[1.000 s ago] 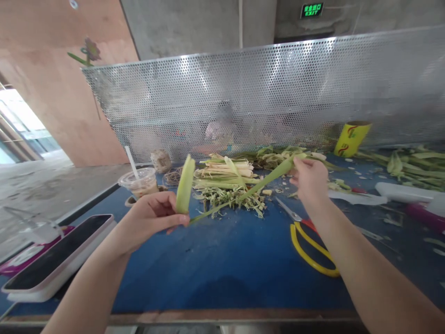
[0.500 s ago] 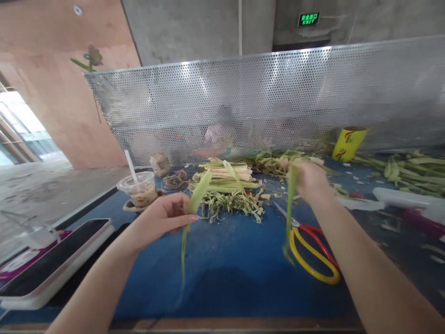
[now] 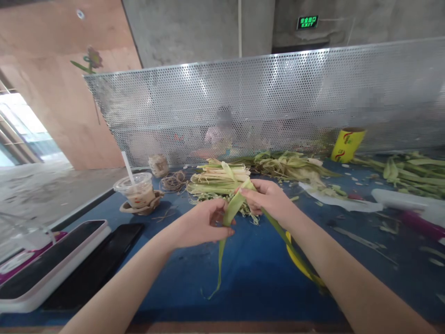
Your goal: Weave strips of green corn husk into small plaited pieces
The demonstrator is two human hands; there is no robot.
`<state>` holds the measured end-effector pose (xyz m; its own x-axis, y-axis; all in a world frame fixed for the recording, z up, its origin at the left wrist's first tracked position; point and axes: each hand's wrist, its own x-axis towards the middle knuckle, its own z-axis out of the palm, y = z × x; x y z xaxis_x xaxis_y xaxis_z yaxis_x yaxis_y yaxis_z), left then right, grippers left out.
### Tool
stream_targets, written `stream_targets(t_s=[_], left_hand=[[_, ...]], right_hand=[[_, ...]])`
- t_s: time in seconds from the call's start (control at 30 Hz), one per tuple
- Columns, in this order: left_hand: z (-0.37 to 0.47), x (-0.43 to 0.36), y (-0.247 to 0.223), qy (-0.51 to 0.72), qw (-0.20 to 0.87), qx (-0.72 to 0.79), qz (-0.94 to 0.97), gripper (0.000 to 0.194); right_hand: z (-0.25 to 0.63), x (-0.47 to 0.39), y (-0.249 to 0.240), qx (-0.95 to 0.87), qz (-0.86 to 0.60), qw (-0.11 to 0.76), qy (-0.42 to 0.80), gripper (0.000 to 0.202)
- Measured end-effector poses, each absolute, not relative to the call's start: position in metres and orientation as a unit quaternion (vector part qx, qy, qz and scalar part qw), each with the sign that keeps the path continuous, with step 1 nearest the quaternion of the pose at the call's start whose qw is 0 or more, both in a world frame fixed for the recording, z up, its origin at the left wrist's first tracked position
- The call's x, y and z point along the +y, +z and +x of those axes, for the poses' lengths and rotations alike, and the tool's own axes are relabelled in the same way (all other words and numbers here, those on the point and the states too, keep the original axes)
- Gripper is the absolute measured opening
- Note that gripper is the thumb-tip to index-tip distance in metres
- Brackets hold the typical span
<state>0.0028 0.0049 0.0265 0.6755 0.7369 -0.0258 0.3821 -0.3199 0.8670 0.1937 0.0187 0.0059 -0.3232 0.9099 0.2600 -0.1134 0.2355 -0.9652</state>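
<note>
My left hand (image 3: 205, 223) pinches a broad green leaf strip (image 3: 233, 208), whose thin tail hangs down toward the blue tabletop. My right hand (image 3: 269, 199) is closed on a second long leaf strip (image 3: 274, 223) and meets the top end of the first one. The second strip trails down along my right forearm. Just behind both hands lies a pile of pale stalks and leaves (image 3: 222, 175), with curly green bits partly hidden by my fingers. Scissors with a yellow handle (image 3: 295, 257) lie mostly covered by my right forearm.
Left of my hands stand an iced drink cup (image 3: 137, 190) in a holder, a twine bundle (image 3: 174, 181), and two phones, one black (image 3: 93, 269). A yellow roll (image 3: 347, 144), more leaves (image 3: 417, 171) and white paper (image 3: 342, 198) lie right. A perforated metal screen (image 3: 167, 116) borders the back.
My right hand has moved left with its strip, and my left hand slightly right. The two hands now meet in front of the pile, and the strips come together at my right fingertips.
</note>
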Motion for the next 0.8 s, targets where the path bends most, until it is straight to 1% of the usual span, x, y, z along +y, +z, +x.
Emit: stream_targets(t_s=[0.07, 0.2, 0.23, 0.3, 0.4, 0.53, 0.63, 0.8], left_hand=[[0.005, 0.006, 0.026, 0.217, 0.492, 0.322, 0.779, 0.016], [0.012, 0.007, 0.02, 0.258, 0.647, 0.308, 0.648, 0.032], [0.013, 0.008, 0.018, 0.266, 0.67, 0.313, 0.618, 0.033], [0.015, 0.008, 0.012, 0.285, 0.677, 0.328, 0.594, 0.029], [0.012, 0.011, 0.005, 0.314, 0.639, 0.348, 0.61, 0.026], [0.004, 0.015, 0.002, 0.339, 0.531, 0.361, 0.688, 0.028], [0.002, 0.016, 0.004, 0.367, 0.434, 0.374, 0.732, 0.027], [0.001, 0.011, 0.01, 0.384, 0.362, 0.404, 0.747, 0.027]], right_hand=[[0.192, 0.019, 0.005, -0.61, -0.322, 0.479, 0.543, 0.02], [0.187, 0.017, 0.003, -0.593, -0.296, 0.46, 0.591, 0.024], [0.187, 0.017, 0.002, -0.593, -0.294, 0.454, 0.597, 0.025], [0.186, 0.017, 0.001, -0.596, -0.308, 0.456, 0.585, 0.027], [0.184, 0.018, 0.0, -0.589, -0.325, 0.485, 0.559, 0.024], [0.18, 0.017, -0.001, -0.581, -0.288, 0.475, 0.595, 0.018], [0.178, 0.015, -0.001, -0.574, -0.294, 0.465, 0.607, 0.02], [0.177, 0.013, 0.001, -0.549, -0.298, 0.464, 0.628, 0.026]])
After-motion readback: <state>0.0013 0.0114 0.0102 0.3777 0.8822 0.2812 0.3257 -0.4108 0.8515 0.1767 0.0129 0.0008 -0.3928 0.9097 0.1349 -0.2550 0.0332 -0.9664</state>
